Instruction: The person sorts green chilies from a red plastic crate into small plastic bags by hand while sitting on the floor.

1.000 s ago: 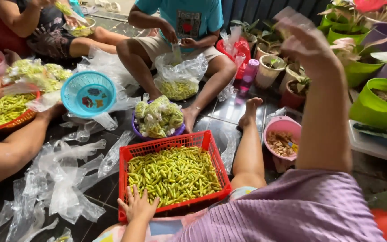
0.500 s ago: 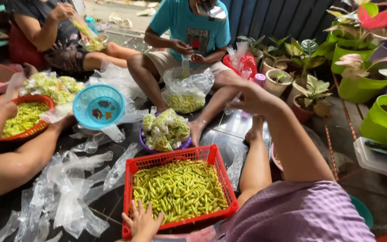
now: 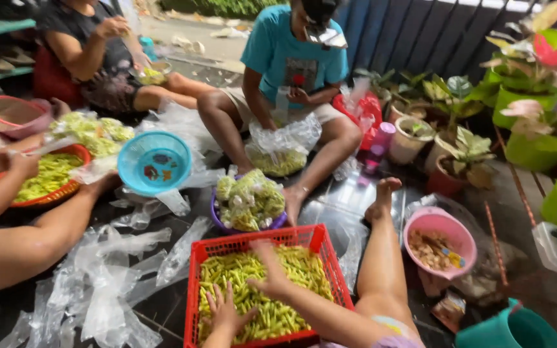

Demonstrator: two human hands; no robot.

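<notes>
A red plastic basket [image 3: 317,240] full of green-yellow chillies [image 3: 291,267] sits on the dark floor in front of me. My left hand [image 3: 225,313] lies flat on the chillies at the near left, fingers spread. My right hand [image 3: 271,274] reaches down into the middle of the pile, fingers curled among the chillies. My bare leg [image 3: 381,258] stretches out to the right of the basket.
A purple bowl [image 3: 217,222] of bagged chillies stands behind the basket. Right of my leg is a pink bowl [image 3: 439,241]. A blue colander [image 3: 155,161], clear plastic bags [image 3: 104,283], an orange tray [image 3: 66,190], other seated people [image 3: 291,71] and potted plants [image 3: 465,148] surround.
My right arm has come down from high at the right and its hand now rests in the chillies. The view has tilted down and left.
</notes>
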